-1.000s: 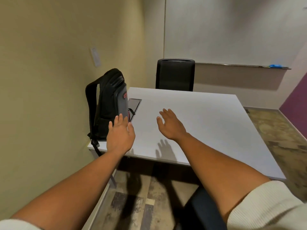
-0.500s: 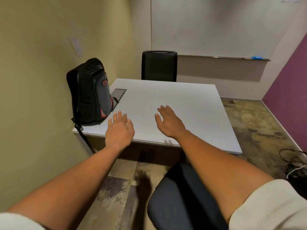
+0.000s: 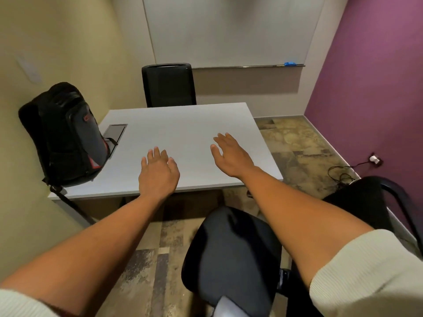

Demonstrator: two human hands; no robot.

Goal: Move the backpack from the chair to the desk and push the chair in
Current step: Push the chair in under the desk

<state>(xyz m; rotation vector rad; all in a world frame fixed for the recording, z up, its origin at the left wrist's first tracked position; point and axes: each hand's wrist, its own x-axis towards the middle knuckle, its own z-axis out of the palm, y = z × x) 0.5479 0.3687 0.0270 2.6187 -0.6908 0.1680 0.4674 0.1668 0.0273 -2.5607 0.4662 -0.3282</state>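
Head view, the only one supplied. Landmark: the desk.

The backpack stands upright on the desk's near left corner, against the yellow wall, one strap hanging off the near edge. A recessed cable hatch lies just beside it on the desktop. The chair stands apart from the desk's near edge, its seat empty and angled toward the right. A second chair is tucked in at the desk's far side.

The left hand hovers over the desk's near edge, fingers spread, holding nothing. The right hand hovers over the desk's near right part, palm open, fingers loosely apart, also empty. Contact with the desktop cannot be confirmed.

Assessment: the backpack transfer appears complete; the chair step is not yet done. The next move would call for both hands to come off the desk to the chair's backrest, squaring the seat to the desk, then pushing it under the near edge.
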